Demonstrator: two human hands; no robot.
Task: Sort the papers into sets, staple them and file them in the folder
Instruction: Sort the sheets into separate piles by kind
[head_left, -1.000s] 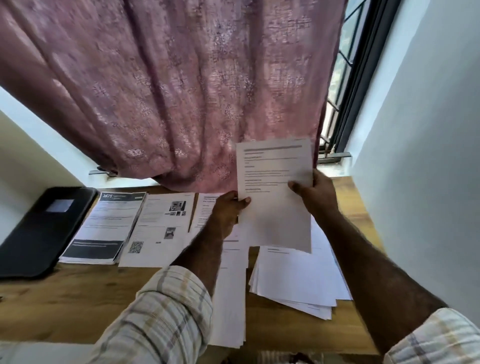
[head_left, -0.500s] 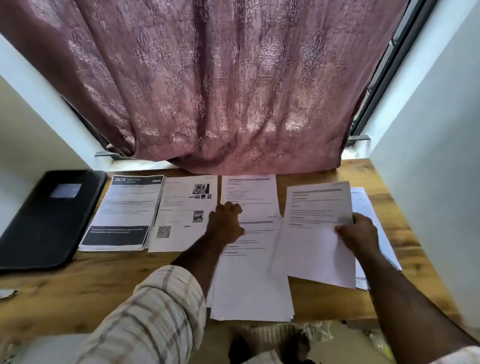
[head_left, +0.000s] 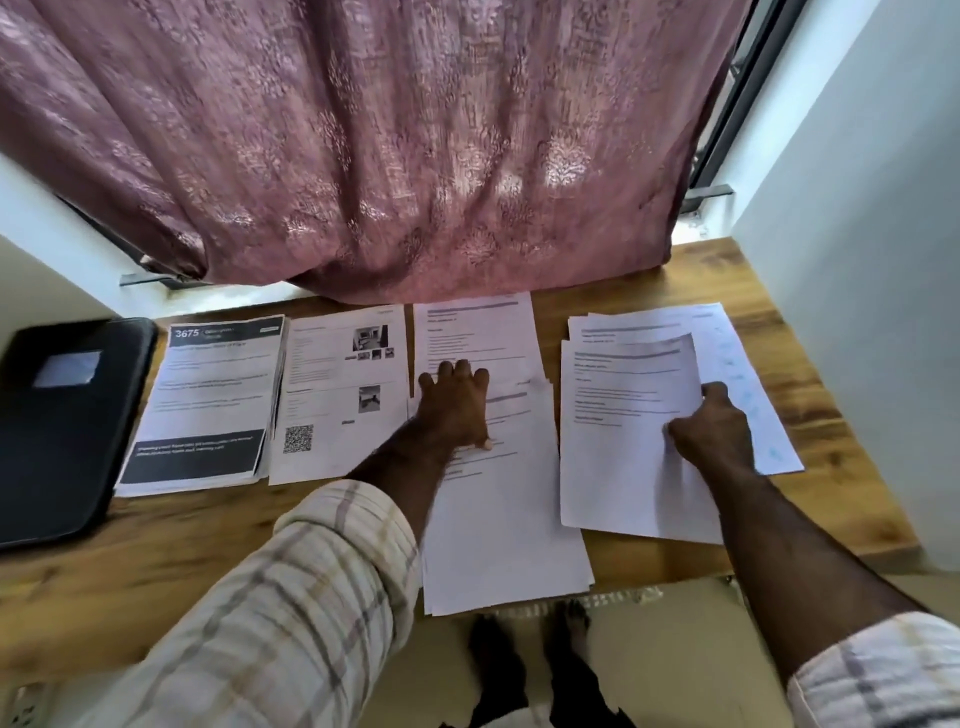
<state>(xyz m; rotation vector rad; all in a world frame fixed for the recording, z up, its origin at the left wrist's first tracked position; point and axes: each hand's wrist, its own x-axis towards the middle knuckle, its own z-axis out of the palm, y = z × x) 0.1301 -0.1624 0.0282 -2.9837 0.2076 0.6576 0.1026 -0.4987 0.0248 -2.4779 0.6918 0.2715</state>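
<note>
The left hand (head_left: 456, 410) lies flat, fingers spread, on the middle stack of papers (head_left: 498, 514). The right hand (head_left: 714, 428) pinches a printed sheet (head_left: 623, 441) atop the right pile (head_left: 748, 374). Far left of both hands, a black folder (head_left: 62, 431) rests on the tabletop (head_left: 156, 551).

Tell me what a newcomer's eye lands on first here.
First the pink patterned curtain draped over the desk's far edge. Then the row of paper piles on the wooden desk, where the left hand presses flat on the middle pile and the right hand grips a sheet.
</note>
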